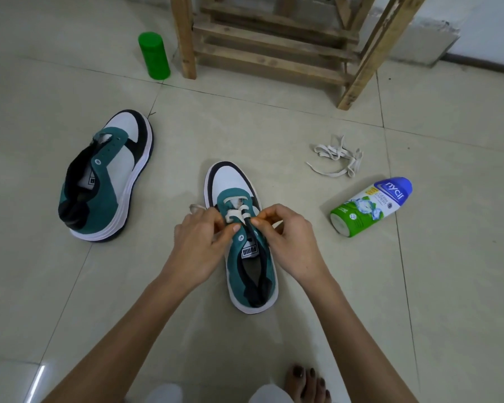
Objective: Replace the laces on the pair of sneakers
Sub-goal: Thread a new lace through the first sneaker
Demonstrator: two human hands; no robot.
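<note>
A green, white and black sneaker (245, 257) stands on the floor in front of me, toe pointing away. A cream lace (234, 212) runs through its lowest eyelets. My left hand (200, 242) pinches the lace at the sneaker's left side, and a lace end sticks out behind its fingers. My right hand (285, 237) pinches the lace at the right eyelets. The second sneaker (108, 175) lies to the left, tilted on its side, with no lace. A loose cream lace (336, 157) lies bunched on the floor to the right.
A white and green powder bottle (371, 206) lies on its side at the right. A green cylinder (154, 55) stands at the back left beside a wooden stool frame (274, 45). My bare foot (306, 382) shows at the bottom edge. The floor is pale tile.
</note>
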